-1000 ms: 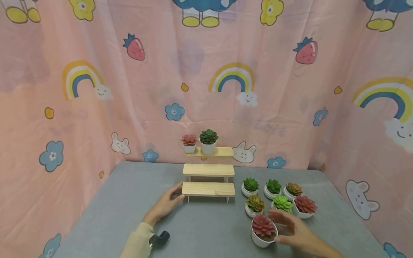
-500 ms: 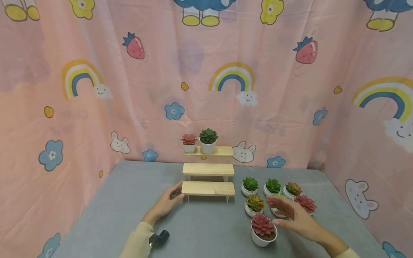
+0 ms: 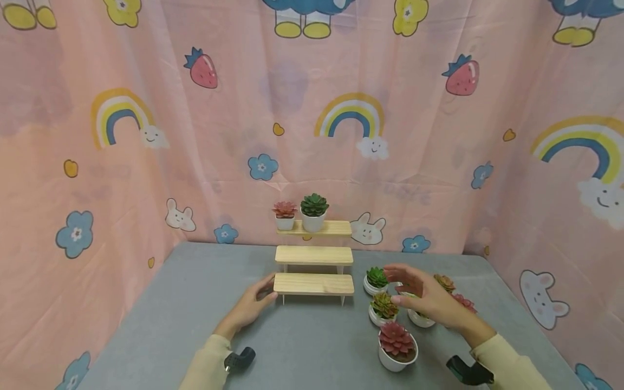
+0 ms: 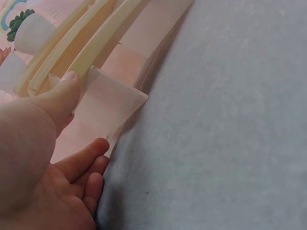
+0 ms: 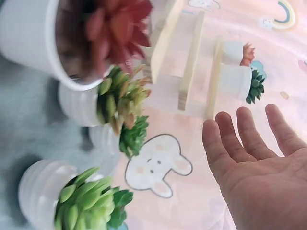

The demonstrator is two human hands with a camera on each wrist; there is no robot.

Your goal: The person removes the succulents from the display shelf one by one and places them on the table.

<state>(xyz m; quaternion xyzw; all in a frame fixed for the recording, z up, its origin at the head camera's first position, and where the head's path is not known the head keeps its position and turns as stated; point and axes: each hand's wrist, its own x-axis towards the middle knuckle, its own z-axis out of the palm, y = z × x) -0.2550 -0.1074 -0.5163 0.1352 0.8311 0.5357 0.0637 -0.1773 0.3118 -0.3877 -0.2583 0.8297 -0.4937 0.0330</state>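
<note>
Standing on a grey table [image 3: 312,346], one three-step wooden stand [image 3: 313,283] is pinched at its lower left by the left hand [image 3: 249,306]. Two potted succulents [image 3: 314,221] are borne on top; seven tabletop pots [image 3: 397,348] are grouped near the spread right hand [image 3: 430,298]. Pink curtaining [image 3: 414,162] is hung behind.

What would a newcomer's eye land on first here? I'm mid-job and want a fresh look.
Probably the pink backdrop printed with rainbows and strawberries, filling the space behind the gray table. Next, the three-tier wooden stand at center, its top tier bearing a red succulent and a dark green one. Then the right hand, held over the potted succulents right of the stand.
</note>
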